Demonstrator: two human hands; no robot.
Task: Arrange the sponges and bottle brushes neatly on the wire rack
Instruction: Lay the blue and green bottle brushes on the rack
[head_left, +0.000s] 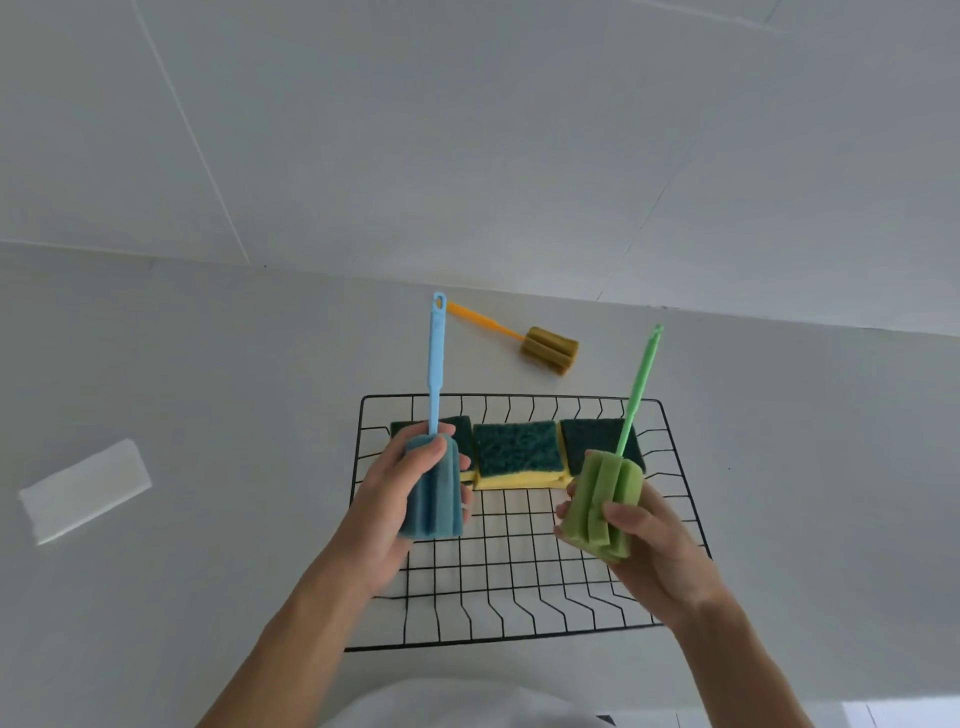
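Note:
A black wire rack (524, 597) lies on the white counter. Three green-and-yellow sponges sit in a row along its far half: left sponge (462, 428), middle sponge (517, 449), right sponge (592, 436). My left hand (395, 499) grips the foam head of a blue bottle brush (435, 488), handle pointing up and away. My right hand (649, 545) holds the foam head of a green bottle brush (602, 499), handle tilted up to the right. Both brushes hover above the rack. An orange bottle brush (548, 349) lies on the counter behind the rack.
A white folded cloth or paper (85, 488) lies on the counter at the left. A pale tiled wall rises behind the counter. The rack's near half holds nothing but bare wire.

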